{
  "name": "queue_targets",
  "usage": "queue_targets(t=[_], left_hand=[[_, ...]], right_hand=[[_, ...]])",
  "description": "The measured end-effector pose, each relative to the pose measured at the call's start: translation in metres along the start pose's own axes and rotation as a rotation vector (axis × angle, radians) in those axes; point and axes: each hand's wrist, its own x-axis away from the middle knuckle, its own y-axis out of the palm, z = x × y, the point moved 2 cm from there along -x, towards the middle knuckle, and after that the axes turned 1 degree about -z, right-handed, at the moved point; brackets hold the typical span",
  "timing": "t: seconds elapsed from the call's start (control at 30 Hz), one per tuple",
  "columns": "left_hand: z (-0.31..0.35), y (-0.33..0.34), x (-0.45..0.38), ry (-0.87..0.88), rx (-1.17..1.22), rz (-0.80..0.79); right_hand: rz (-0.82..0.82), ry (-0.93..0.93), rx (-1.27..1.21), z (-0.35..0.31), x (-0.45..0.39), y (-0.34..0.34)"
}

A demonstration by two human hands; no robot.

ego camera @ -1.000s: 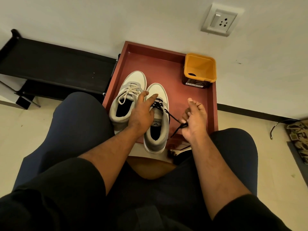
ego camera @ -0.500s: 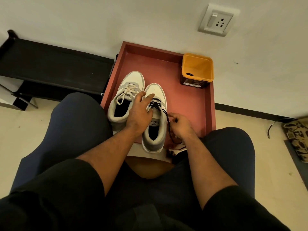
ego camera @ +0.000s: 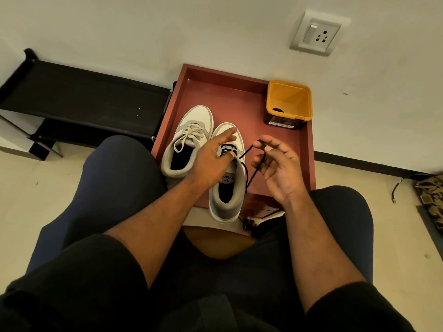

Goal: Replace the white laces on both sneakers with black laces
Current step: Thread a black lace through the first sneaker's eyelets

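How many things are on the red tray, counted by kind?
Sneakers: 2, the left sneaker with a white lace, the right sneaker with a black lace
Yellow containers: 1, the yellow container
Total on the red tray: 3

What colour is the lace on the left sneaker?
White, on the left sneaker's lace, clearest in the head view.

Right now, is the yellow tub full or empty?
Nearly empty. The yellow tub stands upright in the red tray, with bare yellow walls and just one small dark thing at the bottom; cannot tell what.
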Motion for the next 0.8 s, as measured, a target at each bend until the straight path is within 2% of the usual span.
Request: queue_targets(t=[0.13, 0.23, 0.37, 0.43, 0.5, 0.57, 0.6, 0.63, 0.67, 0.73, 0.77, 0.8], left_hand=[[0.004, 0.006, 0.006, 0.02, 0.007, -0.052], [0.007, 0.011, 0.011, -0.085, 0.118, -0.195], [0.006, 0.022, 0.022, -0.447, 0.432, -0.463], [0.005, 0.024, 0.025, -0.464, 0.408, -0.552], [0.005, 0.021, 0.022, -0.397, 0.292, -0.492], [0.005, 0.015, 0.017, -0.339, 0.193, -0.359], [0.006, 0.012, 0.015, -0.318, 0.155, -0.311], [0.006, 0.009, 0.013, -0.302, 0.117, -0.283], [0.008, 0.008, 0.012, -0.29, 0.078, -0.273], [0.009, 0.005, 0.011, -0.282, 0.015, -0.279], [0.009, 0.004, 0.01, -0.279, -0.002, -0.283], [0.01, 0.001, 0.01, -0.278, -0.005, -0.279]], right_hand=[[-0.154, 0.005, -0.164, -0.008, 0.006, 0.004], [-0.168, -0.004, -0.201, -0.009, 0.007, 0.01], [-0.026, -0.05, -0.121, -0.01, 0.005, 0.01], [0.084, -0.085, -0.036, -0.01, 0.002, 0.003], [0.251, -0.1, 0.105, -0.009, -0.002, -0.009], [0.392, -0.128, 0.561, -0.011, -0.006, -0.023], [0.359, -0.164, 0.848, -0.013, -0.006, -0.024], [0.251, -0.213, 1.045, -0.012, -0.006, -0.021], [0.114, -0.255, 1.121, -0.009, -0.006, -0.015], [-0.104, -0.303, 1.066, 0.0, -0.004, -0.005], [-0.135, -0.321, 1.028, 0.003, -0.004, -0.003], [-0.099, -0.329, 0.994, 0.006, -0.005, -0.004]])
